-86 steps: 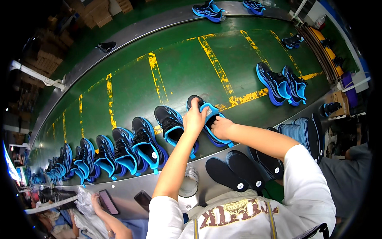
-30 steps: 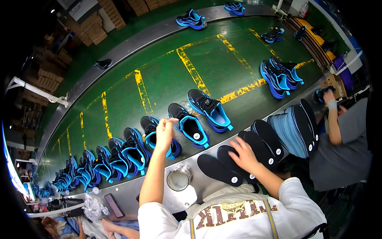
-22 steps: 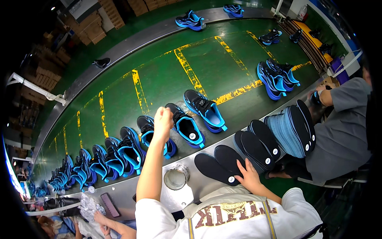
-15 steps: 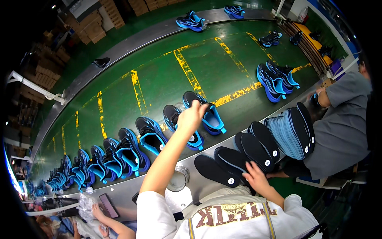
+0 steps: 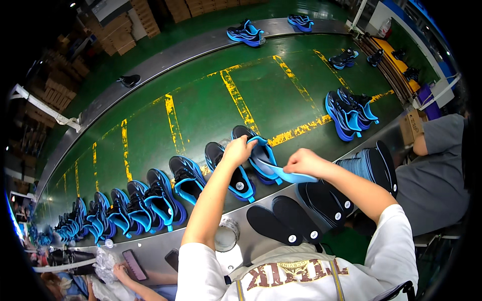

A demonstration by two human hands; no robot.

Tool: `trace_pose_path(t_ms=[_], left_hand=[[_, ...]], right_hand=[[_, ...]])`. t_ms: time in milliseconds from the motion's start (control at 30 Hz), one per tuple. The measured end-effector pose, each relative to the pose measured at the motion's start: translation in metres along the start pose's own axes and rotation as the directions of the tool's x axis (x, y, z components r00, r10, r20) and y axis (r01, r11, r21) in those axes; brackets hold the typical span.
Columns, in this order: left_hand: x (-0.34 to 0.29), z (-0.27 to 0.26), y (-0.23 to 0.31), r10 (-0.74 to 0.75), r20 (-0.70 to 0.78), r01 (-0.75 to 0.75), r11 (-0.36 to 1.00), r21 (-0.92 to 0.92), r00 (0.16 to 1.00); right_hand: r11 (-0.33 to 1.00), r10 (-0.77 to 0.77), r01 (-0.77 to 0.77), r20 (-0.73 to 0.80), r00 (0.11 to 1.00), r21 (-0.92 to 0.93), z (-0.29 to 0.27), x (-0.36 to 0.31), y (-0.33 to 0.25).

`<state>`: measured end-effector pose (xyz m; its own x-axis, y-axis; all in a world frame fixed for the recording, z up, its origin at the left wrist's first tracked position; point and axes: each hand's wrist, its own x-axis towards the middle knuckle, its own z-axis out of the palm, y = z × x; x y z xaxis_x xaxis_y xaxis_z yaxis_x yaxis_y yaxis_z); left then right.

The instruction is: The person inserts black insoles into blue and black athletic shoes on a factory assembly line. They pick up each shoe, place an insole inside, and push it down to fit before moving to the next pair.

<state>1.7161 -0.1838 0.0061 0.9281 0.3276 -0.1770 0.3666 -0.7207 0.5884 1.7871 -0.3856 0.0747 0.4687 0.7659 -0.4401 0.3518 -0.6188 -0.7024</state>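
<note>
My left hand [image 5: 239, 151] grips a black-and-blue sneaker [image 5: 242, 131] near its tongue, on the green conveyor belt. The sneaker's heel points towards me. Pinched in my right hand [image 5: 304, 162] is an insole [image 5: 301, 178], its light blue side showing. The insole slants down, its far end at the sneaker's opening; how far in it reaches is hard to see. Left of that sneaker stands another sneaker [image 5: 213, 150] with a black insole inside. Two black insoles [image 5: 271, 223] lie on the metal ledge before me, beside more black insoles [image 5: 321, 200].
A stack of insoles [image 5: 364, 168] stands farther right, by a person in grey [image 5: 437, 165]. Sneakers [image 5: 161, 195] line the belt leftwards; a pair [image 5: 344, 118] stands farther right. A metal can [image 5: 226, 237] and a phone [image 5: 134, 265] sit on the ledge. Another person's hand [image 5: 120, 273] is lower left.
My right hand has left the insoles on the ledge and brought one up to the sneaker. My left hand stays at the sneaker, now gripping near its tongue.
</note>
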Motion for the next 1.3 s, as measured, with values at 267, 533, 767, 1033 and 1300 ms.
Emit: trace_pose_path(t_ms=[267,533,767,1033,1300], left_hand=[[0.013,-0.006,-0.013,-0.072,0.139,0.098,0.977,-0.191,0.988],[0.01,0.015,-0.013,-0.025,0.122,0.055,0.966,-0.251,0.992],[0.004,0.021,-0.014,-0.073,0.085,0.097,0.943,-0.32,0.994],[0.002,0.019,-0.01,-0.103,0.1,0.133,0.916,-0.378,0.99],[0.003,0.028,-0.01,-0.085,0.058,0.099,0.937,-0.335,0.995]], right_hand=[[0.817,-0.147,0.069,-0.092,0.985,-0.572,0.082,0.07,0.008],[0.765,0.0,-0.083,-0.129,0.992,-0.639,0.056,0.03,-0.006],[0.728,0.122,-0.055,0.05,0.991,-0.683,0.055,0.032,-0.001],[0.682,-0.125,0.241,0.215,0.969,-0.691,0.062,0.041,0.022],[0.656,-0.288,0.28,0.11,0.951,-0.701,0.08,0.08,0.059]])
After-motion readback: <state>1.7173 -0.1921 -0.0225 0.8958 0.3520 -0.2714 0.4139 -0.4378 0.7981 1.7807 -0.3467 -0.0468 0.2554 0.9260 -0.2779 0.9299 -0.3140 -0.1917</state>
